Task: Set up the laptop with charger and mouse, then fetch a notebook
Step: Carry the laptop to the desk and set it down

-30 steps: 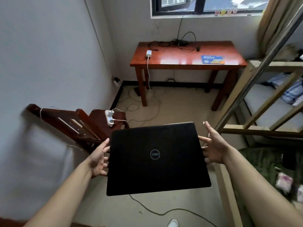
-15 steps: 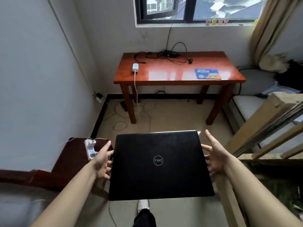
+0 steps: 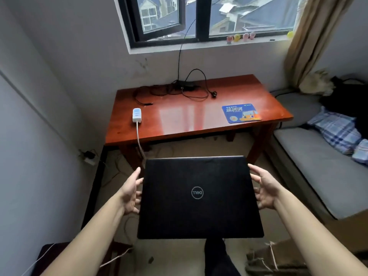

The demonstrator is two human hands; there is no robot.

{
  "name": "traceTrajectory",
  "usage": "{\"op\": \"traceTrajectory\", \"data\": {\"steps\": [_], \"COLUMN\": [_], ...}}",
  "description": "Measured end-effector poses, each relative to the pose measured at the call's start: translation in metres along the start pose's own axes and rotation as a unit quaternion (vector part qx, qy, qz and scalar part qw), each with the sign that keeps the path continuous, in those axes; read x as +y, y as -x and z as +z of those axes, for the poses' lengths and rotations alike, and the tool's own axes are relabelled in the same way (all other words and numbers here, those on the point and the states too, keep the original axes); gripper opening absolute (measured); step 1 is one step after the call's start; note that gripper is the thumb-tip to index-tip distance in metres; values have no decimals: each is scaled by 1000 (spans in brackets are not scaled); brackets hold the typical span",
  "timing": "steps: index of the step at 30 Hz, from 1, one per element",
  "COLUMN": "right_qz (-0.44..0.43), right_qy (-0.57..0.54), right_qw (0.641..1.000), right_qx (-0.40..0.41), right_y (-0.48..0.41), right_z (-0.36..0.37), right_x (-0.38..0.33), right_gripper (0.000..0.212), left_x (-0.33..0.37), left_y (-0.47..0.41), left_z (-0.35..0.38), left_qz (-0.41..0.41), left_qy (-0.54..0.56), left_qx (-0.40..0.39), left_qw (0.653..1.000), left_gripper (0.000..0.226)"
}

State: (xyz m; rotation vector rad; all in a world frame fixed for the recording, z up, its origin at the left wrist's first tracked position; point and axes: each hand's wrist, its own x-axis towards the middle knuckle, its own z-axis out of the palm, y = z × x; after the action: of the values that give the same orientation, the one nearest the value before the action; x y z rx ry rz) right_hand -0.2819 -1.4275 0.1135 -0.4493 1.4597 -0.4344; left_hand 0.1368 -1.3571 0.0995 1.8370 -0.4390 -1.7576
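I carry a closed black laptop (image 3: 199,196) flat in front of me, lid up. My left hand (image 3: 130,194) grips its left edge and my right hand (image 3: 265,191) grips its right edge, fingers under it. Ahead stands a red-brown wooden desk (image 3: 191,116) below the window. On the desk lie a black charger brick with tangled cables (image 3: 187,86) at the back, a white power strip (image 3: 137,114) at the left, and a blue mouse pad (image 3: 241,113) at the right. No mouse or notebook is visible.
A grey mattress (image 3: 318,166) with a plaid cloth lies to the right of the desk. Cables trail on the floor by a wall socket (image 3: 88,156) at the left. A dark wooden stool (image 3: 59,257) sits low left; my leg (image 3: 217,255) shows below the laptop.
I have walked closer to the desk, which now fills more of the view. Both hands keep the same hold on the laptop. The stool with the white adapter has dropped behind.
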Motion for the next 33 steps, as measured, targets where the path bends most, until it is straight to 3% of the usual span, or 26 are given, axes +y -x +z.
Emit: {"op": "traceTrajectory", "data": {"steps": [7,16,23,29,33], "right_qz": [29,-15,23,63,92], "right_qy": [33,63,84,72,58], "right_qw": [999,997,996,994,993], "right_qx": [-20,-49,-9,43,49], "right_y": [-119,-205,-288,-356,-397], "right_z": [-1,9,44,87,115], "right_x": [-134,-335,-404,-449,-480], "right_gripper": [58,51,75,61,77], "left_x": [117,274,344,399,437], "left_y": [-104,-193,-285,-372,-417], "left_z": [38,58,56,37,26], "left_qz": [-30,-4,-62,-110,-142], "left_qy": [3,65,39,13,-11], "left_qx": [36,50,74,80,81], "left_qw": [999,997,995,991,987], "left_gripper": [73,79,87,85,88]}}
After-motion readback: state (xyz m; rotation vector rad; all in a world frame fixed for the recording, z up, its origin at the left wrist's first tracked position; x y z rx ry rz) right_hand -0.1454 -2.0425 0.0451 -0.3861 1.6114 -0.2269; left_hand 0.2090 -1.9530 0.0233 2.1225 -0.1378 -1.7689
